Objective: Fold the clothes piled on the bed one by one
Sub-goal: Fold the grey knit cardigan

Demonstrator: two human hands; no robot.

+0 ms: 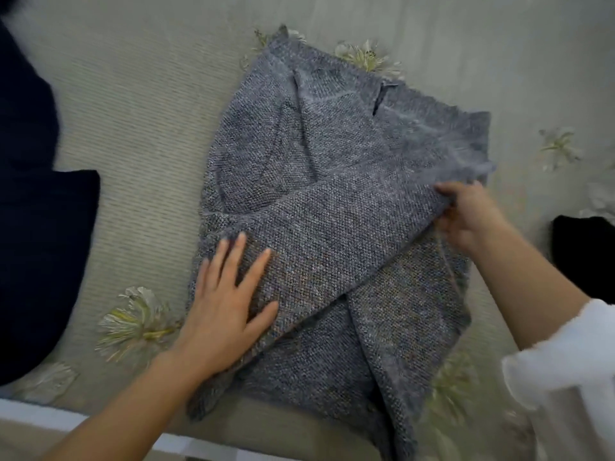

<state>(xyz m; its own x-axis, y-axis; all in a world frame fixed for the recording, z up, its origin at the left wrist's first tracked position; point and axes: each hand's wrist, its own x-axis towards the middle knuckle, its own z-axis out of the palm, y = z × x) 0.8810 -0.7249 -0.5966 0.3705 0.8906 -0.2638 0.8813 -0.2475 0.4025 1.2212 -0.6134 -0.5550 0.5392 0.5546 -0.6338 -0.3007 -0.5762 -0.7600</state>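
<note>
A grey-blue knitted sweater lies spread on the bed, its lower hem hanging over the near edge. One sleeve is folded diagonally across the body from the right side down to the left. My left hand lies flat with fingers spread on the cuff end of that sleeve, pressing it onto the sweater. My right hand pinches the sweater's right edge where the sleeve folds over. The fabric there is blurred.
The bed cover is pale green-grey with embroidered flowers. A dark navy garment lies at the left. A black item sits at the right edge. The bed's near edge runs along the bottom left.
</note>
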